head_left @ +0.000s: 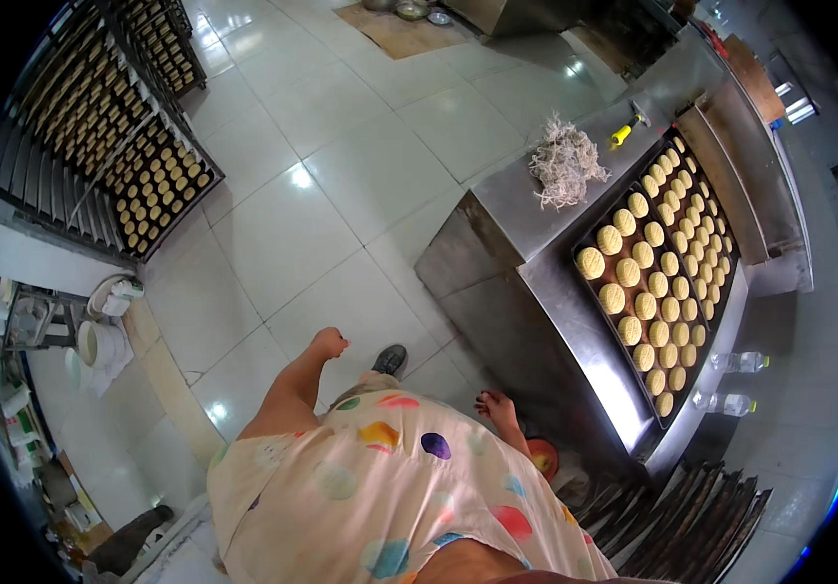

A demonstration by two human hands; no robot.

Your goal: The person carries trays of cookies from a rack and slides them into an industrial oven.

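Note:
My left hand (330,343) hangs in front of me over the tiled floor, its fingers loosely curled with nothing showing in them. My right hand (497,407) is low at my right side, near the metal table (560,331). Its fingers are slightly bent and apart, and I see nothing held. On the table, dark baking trays (606,275) carry rows of round, pale yellow pastries (646,306) with patterned tops. A tangled bundle of whitish string (567,164) and a yellow-handled tool (623,133) lie on the table's far part. Neither hand touches these things.
A tall rack (136,97) with trays of similar pastries stands at the far left. Two clear plastic bottles (738,362) are beyond the table's right edge. Stacked dark trays (701,521) stand at the near right. White buckets (100,343) sit at the left.

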